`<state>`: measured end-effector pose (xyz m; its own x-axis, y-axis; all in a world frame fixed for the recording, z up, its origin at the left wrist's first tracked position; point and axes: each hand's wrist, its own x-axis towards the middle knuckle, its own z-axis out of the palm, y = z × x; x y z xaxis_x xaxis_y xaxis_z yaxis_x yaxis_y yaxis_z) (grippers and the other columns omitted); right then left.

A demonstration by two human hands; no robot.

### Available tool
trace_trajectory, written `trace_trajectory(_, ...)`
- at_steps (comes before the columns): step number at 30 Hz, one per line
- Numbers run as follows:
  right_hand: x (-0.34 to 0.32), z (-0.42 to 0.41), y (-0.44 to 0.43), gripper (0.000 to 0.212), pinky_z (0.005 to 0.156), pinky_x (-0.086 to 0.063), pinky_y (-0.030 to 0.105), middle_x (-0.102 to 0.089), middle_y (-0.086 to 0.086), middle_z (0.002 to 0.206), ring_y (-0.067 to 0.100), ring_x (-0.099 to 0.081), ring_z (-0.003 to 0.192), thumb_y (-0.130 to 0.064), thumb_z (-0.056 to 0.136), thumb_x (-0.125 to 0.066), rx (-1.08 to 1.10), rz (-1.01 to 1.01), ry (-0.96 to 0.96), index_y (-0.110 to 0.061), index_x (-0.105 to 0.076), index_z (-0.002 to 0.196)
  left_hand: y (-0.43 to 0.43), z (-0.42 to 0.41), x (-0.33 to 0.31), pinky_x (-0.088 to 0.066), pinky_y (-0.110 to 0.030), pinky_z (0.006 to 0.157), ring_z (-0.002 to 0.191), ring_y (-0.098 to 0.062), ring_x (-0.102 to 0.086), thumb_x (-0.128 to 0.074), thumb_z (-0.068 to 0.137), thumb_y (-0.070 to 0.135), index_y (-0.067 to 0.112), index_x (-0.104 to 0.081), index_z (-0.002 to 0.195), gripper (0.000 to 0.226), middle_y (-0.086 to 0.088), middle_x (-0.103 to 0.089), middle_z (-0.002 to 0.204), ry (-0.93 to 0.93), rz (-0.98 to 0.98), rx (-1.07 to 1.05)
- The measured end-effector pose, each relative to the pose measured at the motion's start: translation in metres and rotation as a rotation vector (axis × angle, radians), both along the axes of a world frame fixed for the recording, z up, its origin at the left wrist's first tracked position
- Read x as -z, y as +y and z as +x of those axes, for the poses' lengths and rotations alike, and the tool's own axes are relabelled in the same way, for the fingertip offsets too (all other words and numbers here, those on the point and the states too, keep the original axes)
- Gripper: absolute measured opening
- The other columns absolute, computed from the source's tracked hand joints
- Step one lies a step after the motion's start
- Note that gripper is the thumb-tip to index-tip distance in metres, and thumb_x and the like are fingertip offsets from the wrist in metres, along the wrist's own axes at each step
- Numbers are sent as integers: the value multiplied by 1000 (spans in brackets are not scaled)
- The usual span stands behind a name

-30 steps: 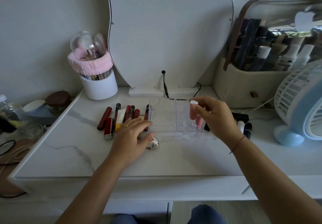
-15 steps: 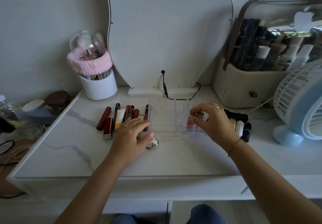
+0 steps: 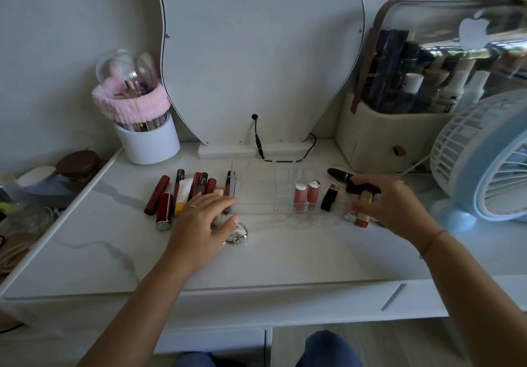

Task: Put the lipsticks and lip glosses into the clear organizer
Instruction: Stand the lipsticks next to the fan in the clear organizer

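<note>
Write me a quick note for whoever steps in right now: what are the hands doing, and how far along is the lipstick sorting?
Left hand: open, flat on the table at the organizer's left end.
Right hand: over the loose lipsticks right of the organizer; blurred, grip unclear.
Done: two pink lip glosses stand in the organizer's right front slots.
Left: the row of lipsticks on the left, plus the loose ones on the right.
</note>
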<state>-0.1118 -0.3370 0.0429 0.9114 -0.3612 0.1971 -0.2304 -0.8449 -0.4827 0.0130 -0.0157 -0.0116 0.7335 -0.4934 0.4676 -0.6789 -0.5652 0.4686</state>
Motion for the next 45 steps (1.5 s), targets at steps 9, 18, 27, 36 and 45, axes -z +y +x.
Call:
trace_trajectory(9,20,6,8,58,94,-19,31,-59,-9,119,17,-43,120,-52,68,-70,52,-210,73,-33,-56,120,0,0,-1,-32,-39,110,124,-15,-49,-54,83,42,19,-64,118,43,2,-65,119,4,-1,9)
trace_trajectory(18,-15,8,61,30,67,-49,8,-60,-12,101,1,-63,79,-29,75,-72,-231,358,-353,-29,-63,103,1,2,2,-33,-41,110,126,-15,-48,-56,84,42,22,-62,119,41,3,-64,123,4,6,7)
trace_trajectory(27,-28,42,99,22,55,-51,17,-60,4,97,8,-67,76,-5,90,-55,-323,426,-394,-27,-58,95,1,-1,0,-28,-32,110,125,-15,-49,-59,85,41,23,-62,119,39,2,-65,121,0,-3,-2)
trace_trajectory(36,-18,59,99,27,63,-56,24,-68,-12,93,9,-67,62,-22,81,-68,-208,178,-316,-24,-64,108,1,-2,-1,-27,-31,108,123,-16,-50,-58,85,41,22,-63,118,39,2,-65,121,-14,-8,5)
trace_trajectory(45,3,63,91,18,82,-17,24,-61,-19,85,6,-49,100,-34,78,-69,-170,-38,-262,-26,-67,94,1,-2,-2,-31,-39,110,122,-17,-51,-56,84,41,21,-63,118,41,1,-65,120,6,-15,9)
